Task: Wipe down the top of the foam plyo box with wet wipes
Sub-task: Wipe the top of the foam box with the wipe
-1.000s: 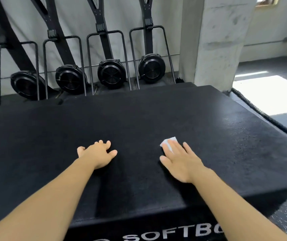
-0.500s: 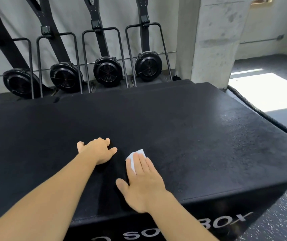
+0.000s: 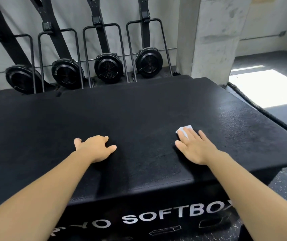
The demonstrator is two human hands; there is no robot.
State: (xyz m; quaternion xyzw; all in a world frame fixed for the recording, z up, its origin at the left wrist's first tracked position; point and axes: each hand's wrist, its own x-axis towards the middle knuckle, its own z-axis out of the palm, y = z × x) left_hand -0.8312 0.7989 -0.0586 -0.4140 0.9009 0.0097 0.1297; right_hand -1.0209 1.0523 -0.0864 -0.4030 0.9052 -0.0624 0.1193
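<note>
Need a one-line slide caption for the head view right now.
Right hand presses a white wet wipe on the black plyo box top; left hand rests nearby.

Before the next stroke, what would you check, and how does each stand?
1. The wipe sits under the flat fingers of the right hand: ok.
2. The left hand rests on the box top: ok.
3. The wipe is wet enough: cannot tell.
4. The rope lies off the box, beside it: ok.
5. The far half is already wiped: cannot tell.
</note>
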